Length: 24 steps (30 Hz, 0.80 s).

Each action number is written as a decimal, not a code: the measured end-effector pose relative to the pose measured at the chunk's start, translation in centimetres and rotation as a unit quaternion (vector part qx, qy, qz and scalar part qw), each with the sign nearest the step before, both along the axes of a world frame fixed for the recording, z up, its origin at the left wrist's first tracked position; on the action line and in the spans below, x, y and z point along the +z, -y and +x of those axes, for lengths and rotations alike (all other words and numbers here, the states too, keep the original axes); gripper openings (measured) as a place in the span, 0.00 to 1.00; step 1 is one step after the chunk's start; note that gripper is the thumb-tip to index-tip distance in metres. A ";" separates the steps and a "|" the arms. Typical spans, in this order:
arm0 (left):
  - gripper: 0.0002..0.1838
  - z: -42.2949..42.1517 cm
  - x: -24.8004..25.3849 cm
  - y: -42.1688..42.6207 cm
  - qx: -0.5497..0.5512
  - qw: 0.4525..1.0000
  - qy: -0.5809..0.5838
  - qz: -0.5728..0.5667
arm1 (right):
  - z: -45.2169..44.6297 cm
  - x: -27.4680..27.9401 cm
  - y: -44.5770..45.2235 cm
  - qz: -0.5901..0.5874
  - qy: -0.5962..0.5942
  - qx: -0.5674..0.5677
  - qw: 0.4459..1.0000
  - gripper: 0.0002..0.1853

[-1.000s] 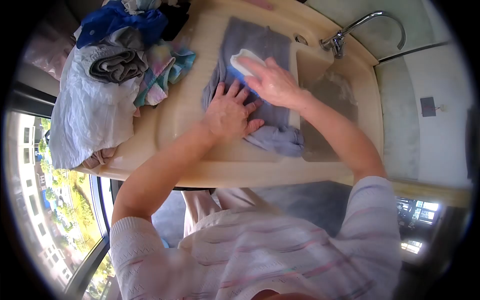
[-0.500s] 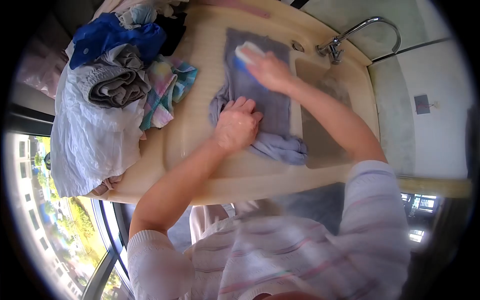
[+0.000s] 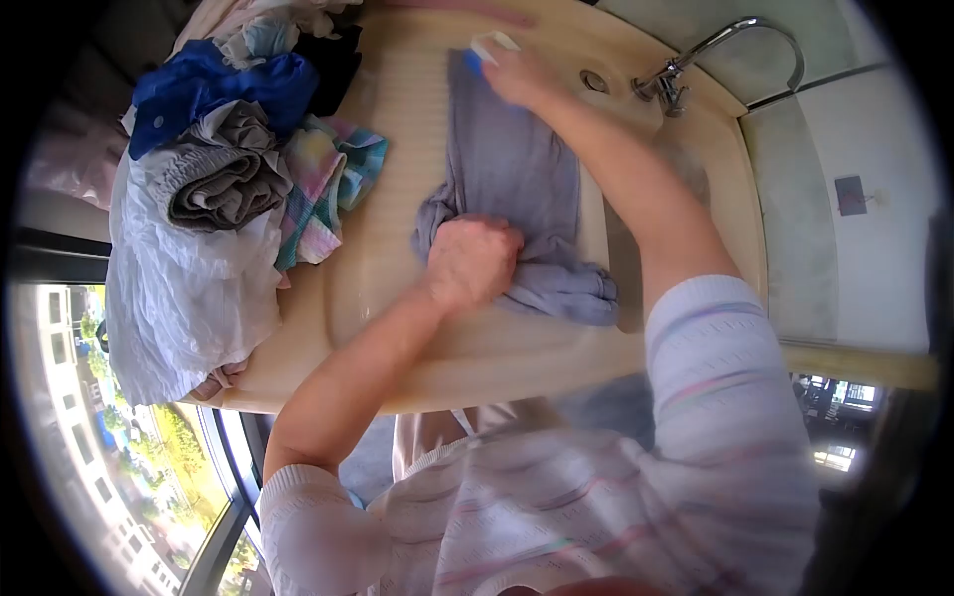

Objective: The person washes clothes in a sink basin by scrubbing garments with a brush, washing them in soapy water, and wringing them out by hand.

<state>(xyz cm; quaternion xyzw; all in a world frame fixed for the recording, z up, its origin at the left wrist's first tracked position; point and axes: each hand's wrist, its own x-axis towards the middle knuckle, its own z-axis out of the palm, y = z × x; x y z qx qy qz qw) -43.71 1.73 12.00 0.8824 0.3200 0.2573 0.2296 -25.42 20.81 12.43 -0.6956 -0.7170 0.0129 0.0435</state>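
Note:
A wet grey-purple garment [image 3: 517, 164] lies stretched over the ribbed washboard part of the cream sink [image 3: 383, 228]. My left hand [image 3: 473, 260] is closed in a fist on its near part, gripping the bunched cloth. At the garment's far end, my right hand [image 3: 519, 77] is wrapped around a scrub brush [image 3: 494, 45] with a white back and blue lower part. The brush's bristles are hidden under my fingers. Folds of the garment bulge out to the right of my left hand.
On the left side of the sink rests a pile of clothes: a white garment [image 3: 194, 318], a grey rolled one [image 3: 224, 184], a blue one [image 3: 224, 89] and a pastel checked cloth [image 3: 316, 189]. A chrome faucet [image 3: 686, 65] stands beside the basin at the right. A drain hole [image 3: 594, 80] lies near it.
My right hand has slid the brush away from me, toward the garment's far edge. My left hand stays on the cloth, its fingers now curled tighter.

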 end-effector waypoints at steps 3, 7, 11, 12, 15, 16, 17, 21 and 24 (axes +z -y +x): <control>0.03 0.1 -0.3 0.5 0.012 1.000 0.012 0.017 | -1.1 3.8 3.3 -0.071 -0.018 0.017 0.997 0.25; 0.04 0.2 -0.1 0.4 0.015 1.000 -0.014 0.008 | -3.4 6.0 14.9 -0.120 0.004 0.156 0.980 0.27; 0.04 0.6 -0.1 0.0 0.008 1.000 -0.008 -0.008 | -0.4 0.2 1.1 -0.020 0.026 0.001 0.999 0.25; 0.04 0.5 -0.1 0.1 0.012 1.000 -0.011 -0.010 | -0.6 1.2 -0.5 -0.033 0.014 -0.022 0.999 0.24; 0.04 0.1 0.1 0.5 0.016 1.000 -0.013 -0.003 | -1.4 3.7 1.1 -0.034 -0.008 0.013 0.999 0.24; 0.04 0.2 0.0 0.5 0.015 1.000 -0.007 -0.002 | -1.2 4.6 3.2 -0.044 0.016 0.050 0.998 0.24; 0.04 0.2 0.1 0.5 0.016 1.000 -0.008 0.000 | -2.1 6.0 7.3 -0.058 0.040 0.086 0.994 0.24; 0.04 0.5 -0.2 0.5 0.017 1.000 -0.009 -0.010 | -5.2 4.4 11.0 -0.078 0.045 0.117 0.989 0.23; 0.05 0.7 -0.3 -0.2 0.028 1.000 -0.007 -0.010 | -3.6 0.3 -1.5 -0.004 0.013 0.039 0.999 0.23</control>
